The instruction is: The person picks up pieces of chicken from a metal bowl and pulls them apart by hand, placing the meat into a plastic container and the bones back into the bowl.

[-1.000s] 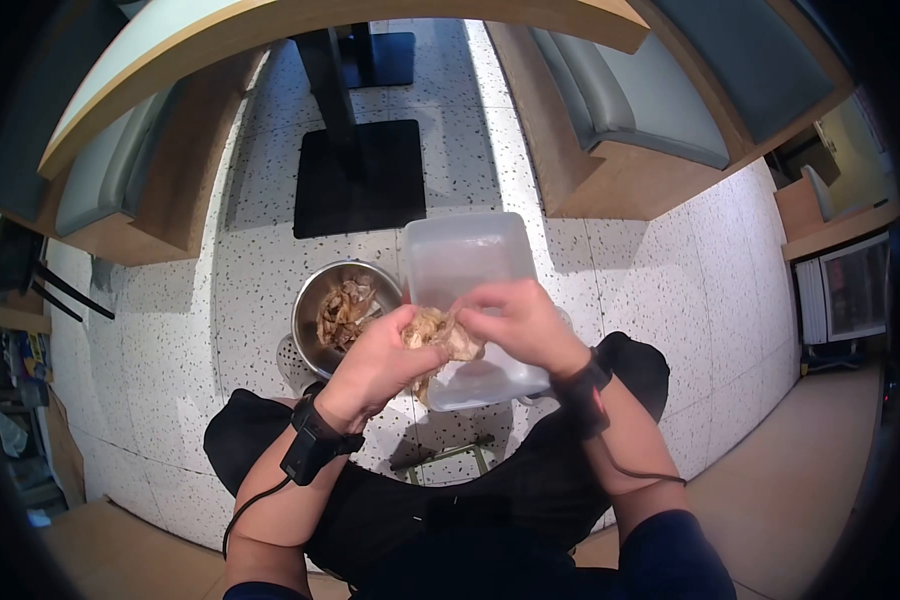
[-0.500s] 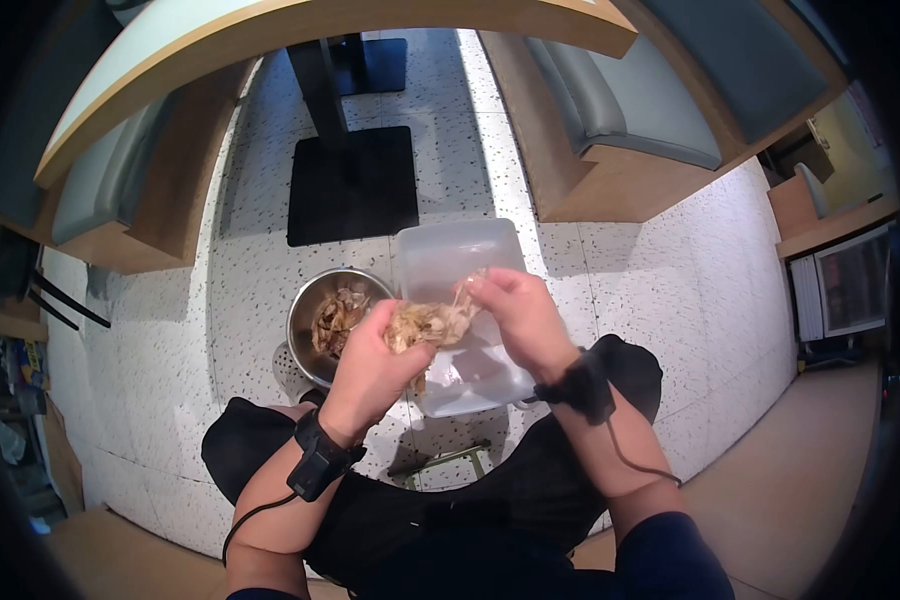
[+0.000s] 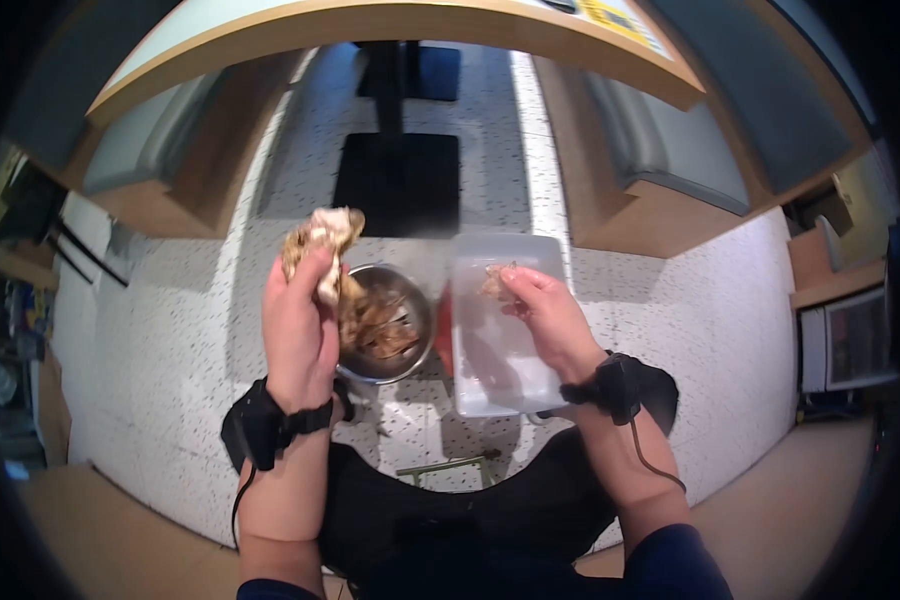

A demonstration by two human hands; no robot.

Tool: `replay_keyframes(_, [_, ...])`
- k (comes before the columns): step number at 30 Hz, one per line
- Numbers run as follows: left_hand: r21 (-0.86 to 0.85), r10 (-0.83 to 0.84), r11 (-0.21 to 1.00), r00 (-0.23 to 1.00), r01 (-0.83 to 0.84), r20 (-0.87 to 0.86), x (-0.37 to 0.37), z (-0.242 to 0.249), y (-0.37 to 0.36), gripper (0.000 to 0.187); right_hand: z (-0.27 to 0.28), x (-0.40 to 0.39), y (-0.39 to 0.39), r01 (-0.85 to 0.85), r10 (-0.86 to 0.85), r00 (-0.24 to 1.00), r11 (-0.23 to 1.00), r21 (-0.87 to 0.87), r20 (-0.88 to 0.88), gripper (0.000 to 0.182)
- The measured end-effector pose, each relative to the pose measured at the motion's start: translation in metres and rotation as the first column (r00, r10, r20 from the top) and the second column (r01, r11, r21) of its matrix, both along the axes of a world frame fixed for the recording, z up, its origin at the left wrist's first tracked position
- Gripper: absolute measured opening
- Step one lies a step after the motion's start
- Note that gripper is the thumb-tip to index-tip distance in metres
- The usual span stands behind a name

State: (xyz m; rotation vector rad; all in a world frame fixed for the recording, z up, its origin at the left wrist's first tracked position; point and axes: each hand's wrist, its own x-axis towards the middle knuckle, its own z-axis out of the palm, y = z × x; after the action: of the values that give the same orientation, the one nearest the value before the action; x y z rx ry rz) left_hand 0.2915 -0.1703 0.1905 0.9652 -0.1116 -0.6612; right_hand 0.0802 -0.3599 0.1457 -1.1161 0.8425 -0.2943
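Observation:
My left hand [image 3: 305,325] is raised above the left side of the metal bowl, its fingers closed around a chunk of what looks like cooked chicken [image 3: 348,228], pale and yellow-brown with ragged edges. Over the translucent plastic tub [image 3: 500,385], my right hand [image 3: 552,318] pinches a small pale shred of the same meat [image 3: 494,282]. The steel bowl [image 3: 422,300] stands on the floor left of the tub and holds brown scraps [image 3: 385,330] that resemble bones and skin. Inside the tub, few details show.
Something red [image 3: 445,330] is partly hidden between bowl and tub. A wooden-edged table [image 3: 410,32] overhangs at the top, with its black base plate [image 3: 400,185] on the speckled floor. Padded benches [image 3: 685,150] flank both sides. A green-framed object [image 3: 450,472] lies near my legs.
My hands have parted. The left carried the large chunk left and up, past the bowl; the right holds a torn-off shred over the tub. The view has shifted somewhat.

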Motion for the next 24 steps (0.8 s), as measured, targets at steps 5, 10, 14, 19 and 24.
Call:
replay_keyframes(5, [-0.038, 0.179, 0.983, 0.984, -0.179, -0.009, 0.029, -0.001, 0.02, 0.036, -0.002, 0.073, 0.039, -0.289, 0.244, 0.948, 0.928, -0.233, -0.204, 0.037])
replay_keyframes(10, [0.004, 0.061, 0.998, 0.998, -0.061, -0.007, 0.024, -0.001, 0.024, 0.038, -0.015, 0.11, 0.059, -0.455, 0.335, 0.888, 0.738, -0.499, -0.314, 0.055])
replay_keyframes(14, [0.03, -0.102, 0.994, 0.995, 0.102, 0.005, 0.006, -0.001, 0.023, 0.043, 0.011, 0.091, 0.06, -0.099, 0.048, 0.988, 0.929, -0.358, -0.148, 0.042])
replay_keyframes(19, [0.265, -0.481, 0.854, 0.874, 0.448, 0.073, -0.026, 0.008, 0.011, 0.051, 0.055, 0.038, 0.029, -0.038, 0.166, 0.986, 0.283, -0.958, 0.01, 0.034])
replay_keyframes(24, [0.338, -0.664, 0.727, 0.738, 0.598, 0.122, -0.058, 0.001, -0.009, 0.061, 0.058, 0.004, 0.022, -0.13, 0.384, 0.919, 0.093, -0.987, -0.085, 0.036])
